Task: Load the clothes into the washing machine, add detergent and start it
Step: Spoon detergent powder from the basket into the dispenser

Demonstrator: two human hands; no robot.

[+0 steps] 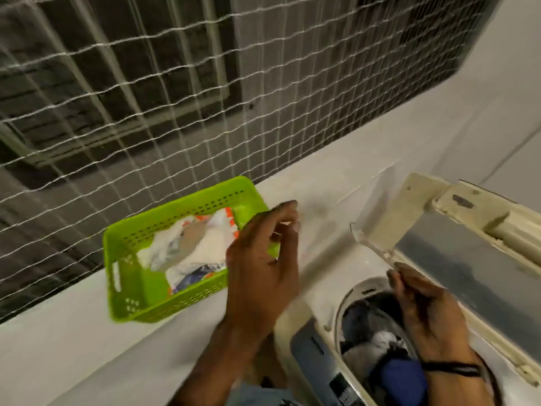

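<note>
A top-loading washing machine (310, 356) sits at the lower right with its lid (456, 259) raised. Dark, white and blue clothes (383, 347) lie in the drum. My right hand (424, 312) is above the drum opening, and its fingertips pinch the lid's lower corner. A bright green perforated basket (137, 291) stands on the white ledge and holds white, orange and blue detergent packets (190, 253). My left hand (260, 259) is at the basket's right corner with its fingers curled and apart. Motion blur hides whether it touches the rim.
The white ledge (73, 347) runs from the lower left to the upper right, with a white net (175, 98) stretched over dark window grilles behind it. A white wall (497, 98) rises on the right. My knee in blue fabric (257, 397) shows at the bottom.
</note>
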